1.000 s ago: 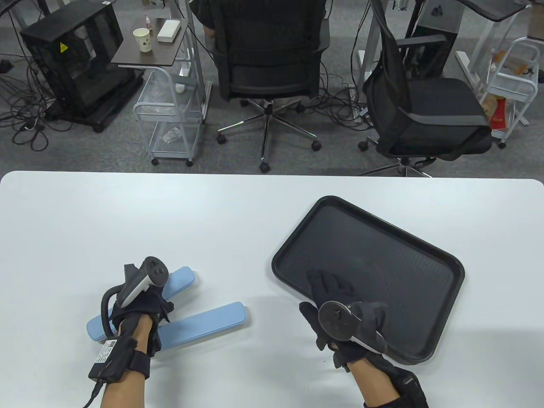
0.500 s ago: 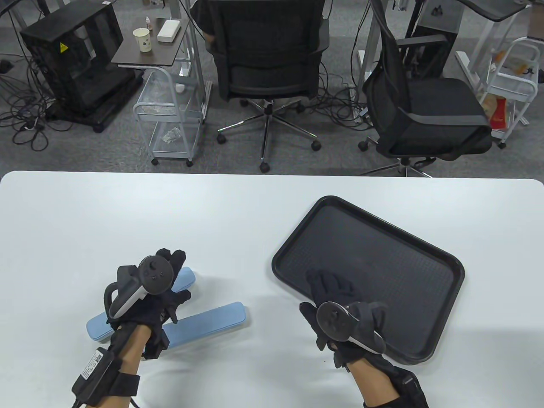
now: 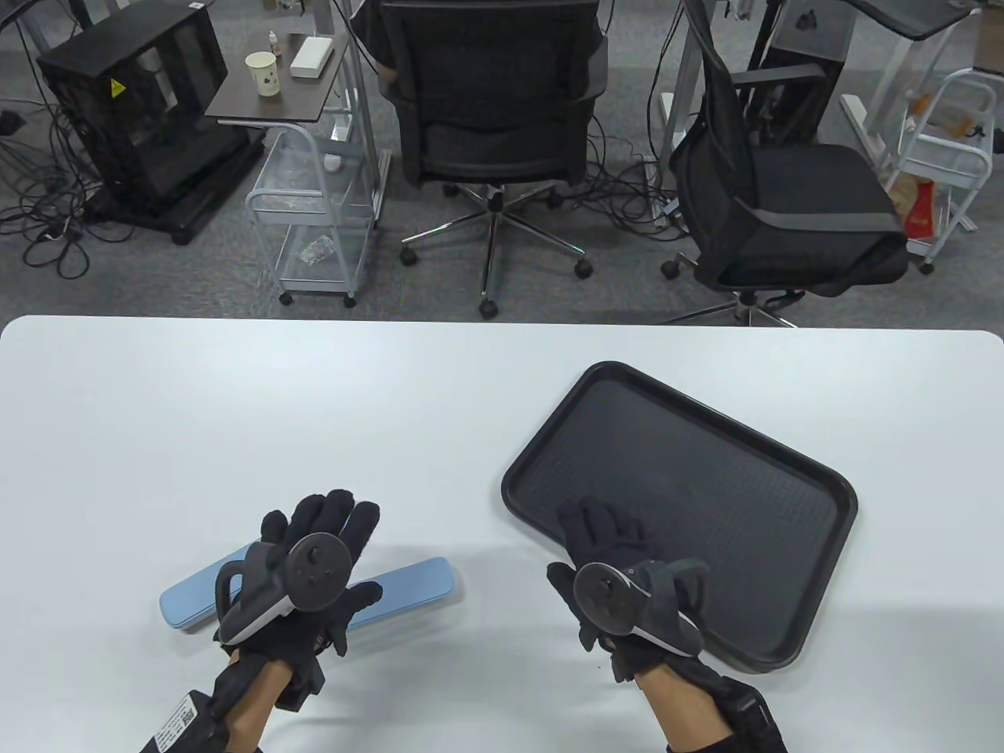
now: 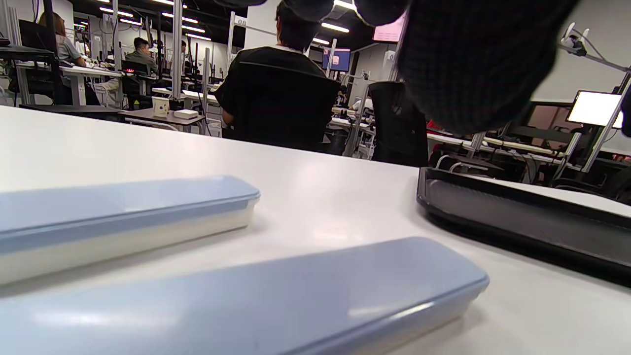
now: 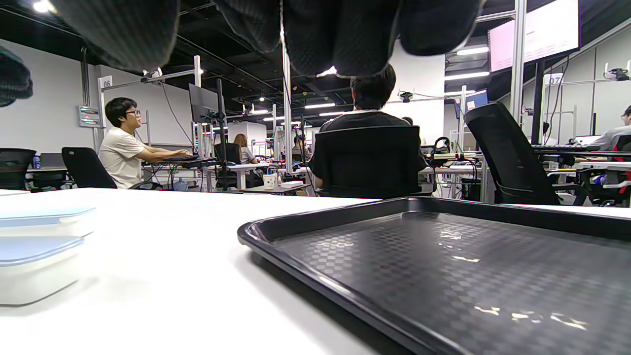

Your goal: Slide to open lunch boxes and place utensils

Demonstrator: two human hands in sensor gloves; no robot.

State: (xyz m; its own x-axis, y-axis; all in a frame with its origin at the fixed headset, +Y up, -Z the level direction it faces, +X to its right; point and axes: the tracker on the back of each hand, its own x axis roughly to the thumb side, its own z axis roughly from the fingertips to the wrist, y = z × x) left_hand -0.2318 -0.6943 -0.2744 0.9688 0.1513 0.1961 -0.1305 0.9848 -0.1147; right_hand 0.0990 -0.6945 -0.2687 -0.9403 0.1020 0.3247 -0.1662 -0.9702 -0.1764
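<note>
While the left hand (image 3: pixel 314 572) hovers with fingers spread over two closed blue boxes (image 3: pixel 412 582), the right hand (image 3: pixel 627 588) rests fingers-apart on the tray (image 3: pixel 706 439).

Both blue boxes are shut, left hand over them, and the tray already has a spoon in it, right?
Not quite: the tray holds no spoon; the table view shows only the right hand over its near corner. Both boxes are shut, the left hand over them.
</note>
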